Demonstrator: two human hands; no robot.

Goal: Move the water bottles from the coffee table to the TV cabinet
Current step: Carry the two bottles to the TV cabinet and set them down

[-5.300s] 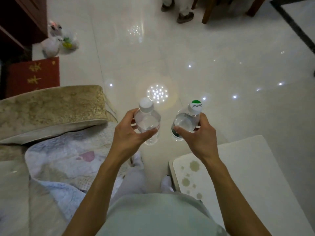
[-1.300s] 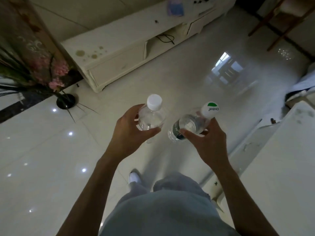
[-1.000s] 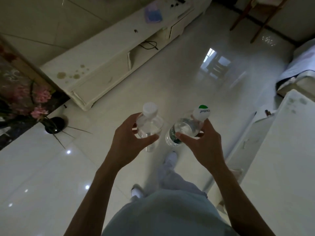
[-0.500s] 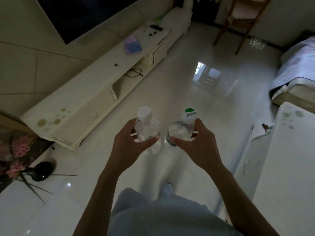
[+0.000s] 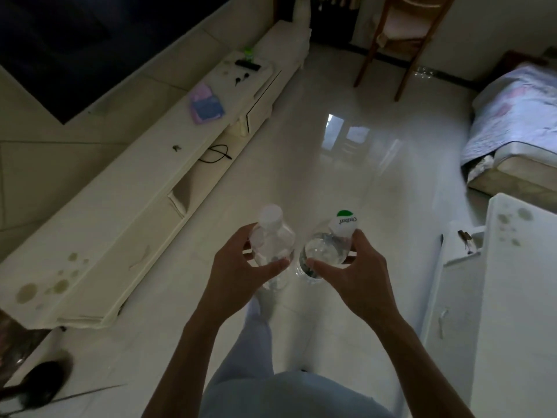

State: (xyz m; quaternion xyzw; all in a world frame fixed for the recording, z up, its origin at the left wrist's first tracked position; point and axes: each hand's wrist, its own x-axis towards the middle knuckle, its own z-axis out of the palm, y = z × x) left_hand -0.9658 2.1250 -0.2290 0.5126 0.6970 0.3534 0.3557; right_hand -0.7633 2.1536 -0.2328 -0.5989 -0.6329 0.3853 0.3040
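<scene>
Left hand [image 5: 238,276] holds the white-cap bottle [image 5: 272,245], right hand [image 5: 358,279] the green-cap bottle [image 5: 325,251]; both caps point up, the green one leaning right.

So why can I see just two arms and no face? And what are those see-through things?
The camera sits on a person's head and looks down, so you see only their own arms. The left hand grips a clear plastic water bottle with a white cap. The right hand grips a clear plastic water bottle with a green-and-white cap. On the left is the long cream TV cabinet, where both should go; a pink and blue flat thing lies on it.
</scene>
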